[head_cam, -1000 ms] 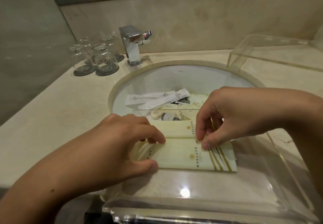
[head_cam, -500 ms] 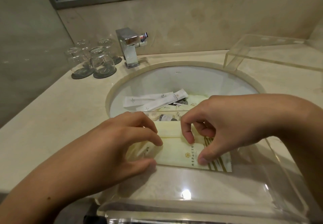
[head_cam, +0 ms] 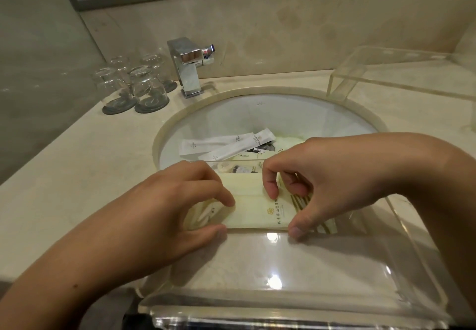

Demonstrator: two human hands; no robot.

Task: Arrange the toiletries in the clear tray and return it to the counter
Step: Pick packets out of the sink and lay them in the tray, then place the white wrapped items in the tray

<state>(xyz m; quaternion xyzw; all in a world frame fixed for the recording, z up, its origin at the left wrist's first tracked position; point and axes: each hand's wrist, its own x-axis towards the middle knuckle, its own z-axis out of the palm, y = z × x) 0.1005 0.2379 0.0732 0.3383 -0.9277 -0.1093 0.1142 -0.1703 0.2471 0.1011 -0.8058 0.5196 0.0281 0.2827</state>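
A clear acrylic tray sits at the counter's front edge, over the sink's near rim. Inside it lie cream toiletry packets with gold print and stripes. My left hand pinches their left end between thumb and forefinger. My right hand pinches the right part, thumb at the near edge and fingers on top. More toiletries lie in the white sink: long white sachets, a small dark bottle and other packets partly hidden behind the tray wall.
A chrome faucet stands behind the sink. Upturned glasses on dark coasters stand at the back left. A second clear acrylic stand sits on the counter at the back right. A mirror hangs above.
My right hand has shifted left along the packets and my fingers curled further over them. The packets have slid slightly left in the tray. The view has tilted a little.
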